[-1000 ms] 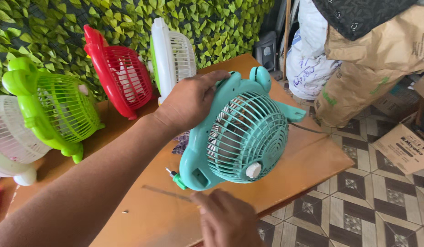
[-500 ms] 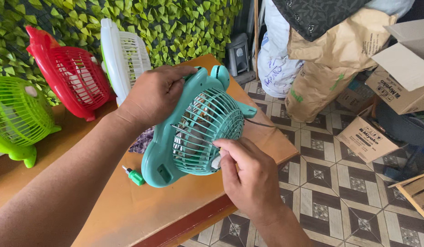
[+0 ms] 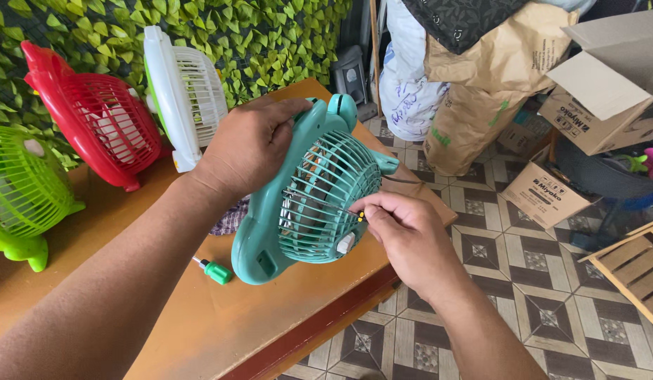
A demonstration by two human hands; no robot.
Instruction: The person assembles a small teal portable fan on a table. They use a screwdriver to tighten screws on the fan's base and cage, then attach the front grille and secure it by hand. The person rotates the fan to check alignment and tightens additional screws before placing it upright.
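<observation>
A teal table fan (image 3: pixel 309 197) stands tilted on the wooden table (image 3: pixel 221 324). My left hand (image 3: pixel 245 144) grips its top rear edge. My right hand (image 3: pixel 404 236) is at the front grille, pinching a small dark tool with a yellow tip (image 3: pixel 359 213) against the wires. A white knob (image 3: pixel 345 244) sits low on the grille, just left of my right hand. A green-handled screwdriver (image 3: pixel 214 270) lies on the table beside the fan's base.
A red fan (image 3: pixel 94 123), a white fan (image 3: pixel 185 95) and a green fan (image 3: pixel 20 190) stand along the leafy wall at the back. Paper sacks (image 3: pixel 495 84) and cardboard boxes (image 3: pixel 594 98) crowd the tiled floor on the right. The table's edge runs below my right hand.
My right hand rose from the table's front edge to the fan's grille and now pinches a small tool there. The view shifted right; my left hand kept its grip on the fan.
</observation>
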